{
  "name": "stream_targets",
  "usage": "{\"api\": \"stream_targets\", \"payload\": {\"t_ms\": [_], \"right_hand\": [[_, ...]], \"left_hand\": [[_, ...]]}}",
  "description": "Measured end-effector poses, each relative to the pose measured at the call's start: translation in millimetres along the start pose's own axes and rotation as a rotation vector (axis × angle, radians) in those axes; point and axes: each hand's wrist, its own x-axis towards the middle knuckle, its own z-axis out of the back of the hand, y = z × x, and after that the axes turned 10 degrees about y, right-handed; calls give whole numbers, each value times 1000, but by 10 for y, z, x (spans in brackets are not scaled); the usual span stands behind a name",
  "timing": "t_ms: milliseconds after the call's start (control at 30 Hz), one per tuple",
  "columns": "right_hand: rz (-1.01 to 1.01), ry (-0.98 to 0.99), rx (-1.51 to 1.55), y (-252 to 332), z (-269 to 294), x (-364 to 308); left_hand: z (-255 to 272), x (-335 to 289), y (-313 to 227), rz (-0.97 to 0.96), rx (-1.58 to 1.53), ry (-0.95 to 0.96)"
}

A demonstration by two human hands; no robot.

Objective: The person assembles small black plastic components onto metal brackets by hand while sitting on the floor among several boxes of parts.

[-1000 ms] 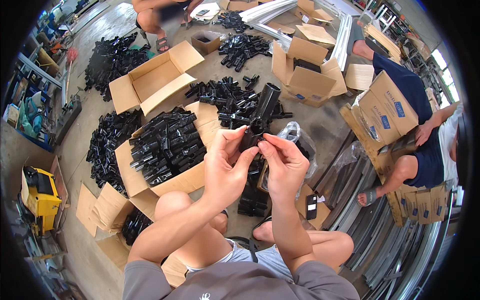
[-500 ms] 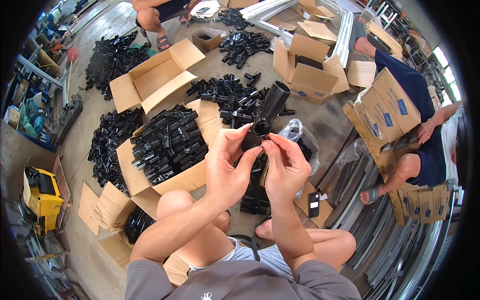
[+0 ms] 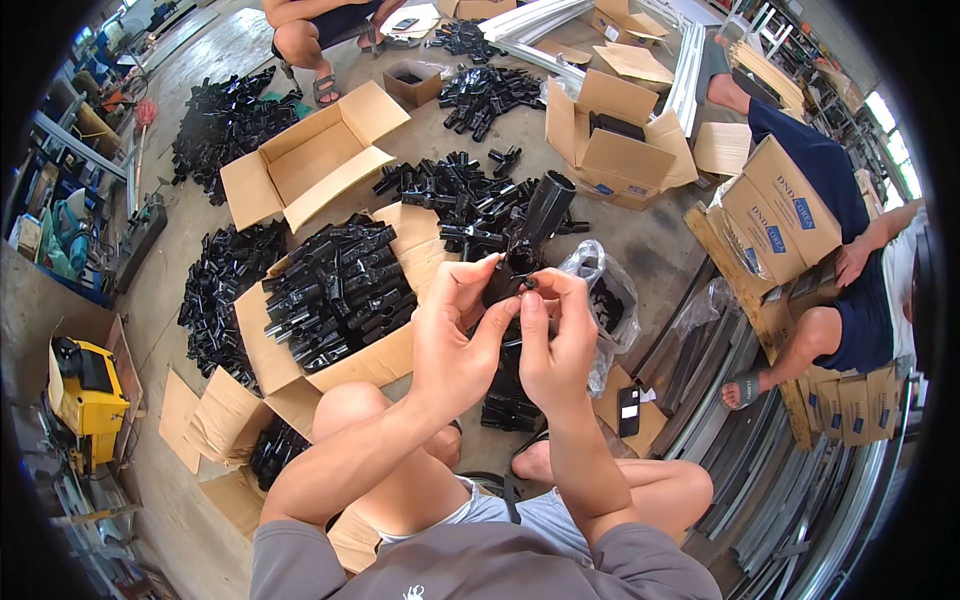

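Observation:
A glossy black tube-shaped pipe fitting [image 3: 541, 215] with a side branch is raised in front of me, its long end tilted up and to the right. My left hand [image 3: 452, 335] is closed round its near end, between thumb and fingers. Against the near side of the fitting, the thumb and forefinger of my right hand [image 3: 556, 340] pinch a small dark piece [image 3: 530, 284], perhaps a bolt or screw; fingers partly cover it. Just right of my hands sits a clear plastic bag [image 3: 625, 325] with small dark parts inside.
An open carton [image 3: 372, 362] packed with black fittings stands front left, near loose heaps of fittings [image 3: 230, 290]. Another open carton [image 3: 325, 160] lies beyond. A phone [image 3: 628, 411] rests on cardboard at right, beside long metal bars [image 3: 760, 490]. Two other people sit nearby, one far left, one right.
My right thumb and forefinger have turned and shifted slightly at the fitting, and the small dark piece between them shows more plainly. My left hand keeps its grip almost unmoved.

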Motion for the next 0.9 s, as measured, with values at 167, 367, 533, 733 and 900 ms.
{"api": "stream_targets", "payload": {"t_ms": [167,367,533,733,900], "right_hand": [[-50,128,-177,-131,92,28],[-62,45,-76,-3,62,-6],[-66,-5,-45,-140,95,-36],[-96,11,-126,-95,-32,-5],[-312,-153,93,-301,-9,-72]], "left_hand": [[-31,-18,-63,36,-2,7],[-39,-47,19,37,-32,11],[-61,-33,46,47,-37,35],[7,-65,-49,86,-30,3],[358,19,-284,71,156,29]]}}
